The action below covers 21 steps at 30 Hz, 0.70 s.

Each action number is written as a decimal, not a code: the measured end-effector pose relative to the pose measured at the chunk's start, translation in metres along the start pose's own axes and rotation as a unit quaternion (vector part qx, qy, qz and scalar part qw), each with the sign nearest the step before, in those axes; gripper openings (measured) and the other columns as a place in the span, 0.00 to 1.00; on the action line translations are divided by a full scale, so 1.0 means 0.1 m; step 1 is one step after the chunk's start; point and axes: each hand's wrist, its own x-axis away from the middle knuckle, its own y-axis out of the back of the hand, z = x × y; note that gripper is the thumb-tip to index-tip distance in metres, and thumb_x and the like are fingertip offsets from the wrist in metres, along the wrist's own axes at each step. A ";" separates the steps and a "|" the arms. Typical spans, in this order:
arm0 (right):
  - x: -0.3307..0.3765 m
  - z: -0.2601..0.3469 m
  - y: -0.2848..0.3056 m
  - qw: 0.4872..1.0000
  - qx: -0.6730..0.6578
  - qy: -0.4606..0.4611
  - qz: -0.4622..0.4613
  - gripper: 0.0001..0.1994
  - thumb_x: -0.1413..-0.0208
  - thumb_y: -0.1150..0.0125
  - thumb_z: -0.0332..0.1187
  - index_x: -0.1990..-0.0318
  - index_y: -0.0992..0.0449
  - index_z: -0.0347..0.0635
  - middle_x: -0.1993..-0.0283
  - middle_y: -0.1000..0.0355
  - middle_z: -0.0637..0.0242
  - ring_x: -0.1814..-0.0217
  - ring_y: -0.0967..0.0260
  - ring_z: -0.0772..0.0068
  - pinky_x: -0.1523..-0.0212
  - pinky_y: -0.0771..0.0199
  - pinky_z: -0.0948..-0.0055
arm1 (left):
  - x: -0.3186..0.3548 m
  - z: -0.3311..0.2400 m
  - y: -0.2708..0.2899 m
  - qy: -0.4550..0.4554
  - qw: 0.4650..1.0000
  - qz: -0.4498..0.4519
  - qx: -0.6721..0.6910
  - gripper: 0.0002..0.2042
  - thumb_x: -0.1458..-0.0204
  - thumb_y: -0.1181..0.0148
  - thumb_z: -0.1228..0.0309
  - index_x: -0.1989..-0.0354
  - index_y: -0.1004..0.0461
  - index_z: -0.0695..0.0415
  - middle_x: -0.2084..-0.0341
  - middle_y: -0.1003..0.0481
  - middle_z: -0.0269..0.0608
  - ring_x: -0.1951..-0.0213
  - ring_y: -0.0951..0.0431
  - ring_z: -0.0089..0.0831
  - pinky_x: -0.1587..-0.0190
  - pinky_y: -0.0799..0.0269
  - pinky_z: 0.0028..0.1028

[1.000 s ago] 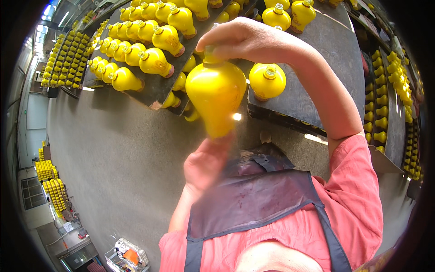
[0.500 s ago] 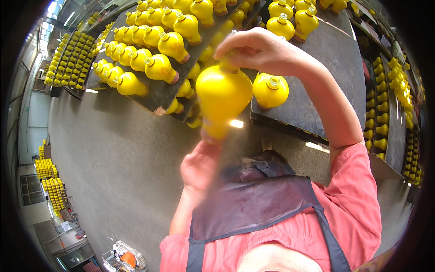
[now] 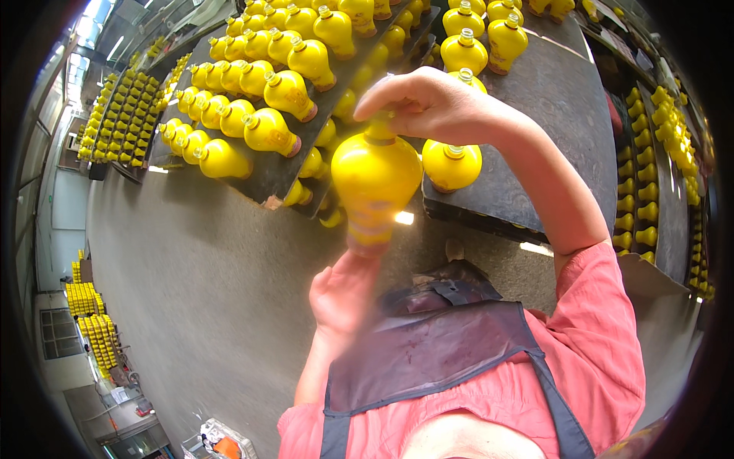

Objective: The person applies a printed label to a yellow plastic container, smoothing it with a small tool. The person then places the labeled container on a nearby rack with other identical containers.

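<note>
A glossy yellow bottle point(image 3: 376, 180) with a wide shoulder and narrow waist hangs upright before me. My right hand point(image 3: 428, 103) is closed round its neck from above, hiding the mouth. Below, my left hand point(image 3: 344, 291) reaches up to the base and touches it; the fingers there are blurred and partly behind the bottle. Faint pinkish bands show round the bottle's lower part. Just to the right, another yellow bottle point(image 3: 452, 166) with a bare glass mouth stands on the dark board point(image 3: 535, 153).
Rows of yellow bottles point(image 3: 267, 130) stand on a dark board point(image 3: 264, 172) at the left. More bottles point(image 3: 464, 52) are at the back. Racks of bottles point(image 3: 646, 199) line the right side. A crate point(image 3: 222, 442) sits on the concrete floor point(image 3: 199, 283) at lower left.
The held bottle has turned slightly, and pinkish bands now show more on its lower part. Both hands have shifted a little downward. My grip on the neck is unchanged.
</note>
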 end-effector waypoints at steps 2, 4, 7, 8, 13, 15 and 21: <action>0.00 -0.03 0.00 0.999 0.017 0.035 -0.006 0.18 0.45 0.44 0.20 0.47 0.19 0.38 0.51 0.19 0.56 0.52 0.22 0.68 0.49 0.24 0.71 | 0.01 0.00 0.01 0.005 1.000 -0.011 0.004 0.32 0.44 0.42 0.63 0.35 0.37 0.73 0.36 0.34 0.62 0.32 0.36 0.50 0.26 0.45 0.46; -0.01 -0.05 0.01 0.999 0.029 0.045 -0.005 0.18 0.44 0.44 0.20 0.46 0.19 0.39 0.50 0.19 0.56 0.51 0.22 0.68 0.48 0.24 0.71 | 0.02 0.00 0.02 0.009 1.000 -0.020 0.010 0.32 0.45 0.42 0.63 0.36 0.36 0.74 0.37 0.33 0.63 0.32 0.35 0.50 0.26 0.44 0.46; -0.02 -0.05 0.03 0.999 0.034 0.030 0.004 0.19 0.44 0.44 0.20 0.45 0.19 0.40 0.50 0.19 0.56 0.51 0.22 0.68 0.47 0.25 0.71 | 0.02 0.02 0.03 0.016 0.999 -0.026 0.016 0.31 0.45 0.41 0.64 0.37 0.36 0.74 0.38 0.32 0.62 0.34 0.33 0.50 0.27 0.42 0.46; -0.03 -0.05 0.03 0.999 0.033 0.021 0.009 0.19 0.43 0.44 0.21 0.45 0.20 0.40 0.50 0.19 0.57 0.52 0.22 0.69 0.47 0.25 0.71 | 0.02 0.03 0.03 0.025 0.999 -0.015 0.027 0.31 0.46 0.40 0.64 0.38 0.37 0.73 0.38 0.32 0.62 0.34 0.33 0.50 0.28 0.41 0.46; -0.06 0.01 0.03 1.000 0.024 0.002 0.017 0.19 0.43 0.43 0.21 0.44 0.19 0.41 0.51 0.19 0.58 0.53 0.22 0.72 0.48 0.24 0.72 | 0.02 0.08 0.02 0.051 0.998 0.007 0.039 0.30 0.47 0.39 0.64 0.39 0.36 0.72 0.40 0.30 0.60 0.36 0.31 0.48 0.29 0.38 0.45; -0.07 0.02 0.03 1.000 0.013 -0.005 0.017 0.18 0.43 0.43 0.23 0.45 0.19 0.42 0.51 0.18 0.59 0.54 0.22 0.73 0.49 0.24 0.73 | 0.02 0.10 0.01 0.056 0.998 0.010 0.040 0.30 0.47 0.38 0.64 0.40 0.36 0.72 0.40 0.30 0.60 0.36 0.31 0.48 0.30 0.38 0.45; -0.11 -0.03 0.01 1.000 0.005 0.015 0.022 0.17 0.43 0.39 0.27 0.46 0.18 0.40 0.53 0.18 0.60 0.57 0.22 0.76 0.52 0.24 0.75 | 0.02 0.09 -0.01 0.065 0.997 0.013 0.035 0.31 0.48 0.38 0.64 0.39 0.37 0.71 0.38 0.32 0.60 0.35 0.32 0.48 0.30 0.38 0.45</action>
